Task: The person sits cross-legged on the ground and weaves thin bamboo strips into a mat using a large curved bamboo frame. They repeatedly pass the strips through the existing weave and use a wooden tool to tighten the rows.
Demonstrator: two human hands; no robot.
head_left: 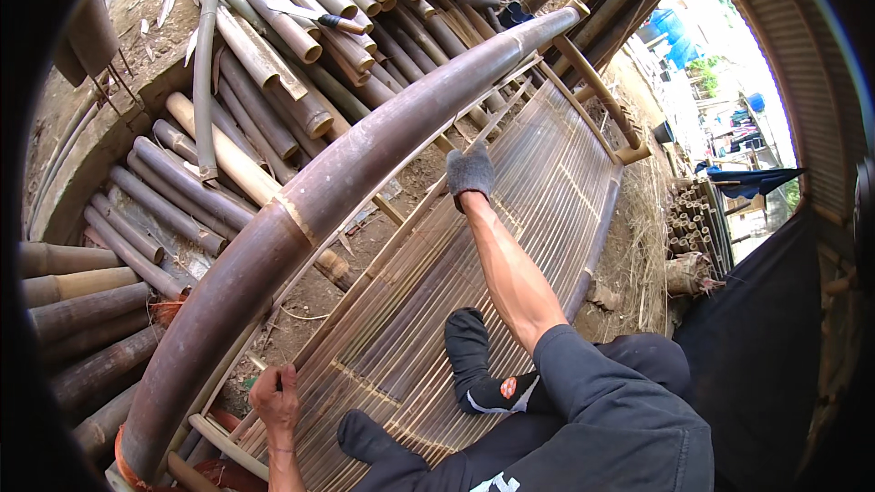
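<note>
A bamboo bench with a slatted seat stretches from the lower left to the upper right beneath me. Along its left side arches a thick, dark bamboo pole. My right hand, in a grey glove, is closed at the seat's far-left edge, around what looks like a thin bamboo strip that runs up and away from it. My bare left hand is closed in a fist at the seat's near-left edge, thumb uppermost; whatever its fingers hold is hidden.
My dark-socked feet rest on the slats. Beyond the pole lie stacked bamboo poles, with a knife on top. Bundled bamboo stands at the right, near a black sheet. The bench's end frame rises at the far end.
</note>
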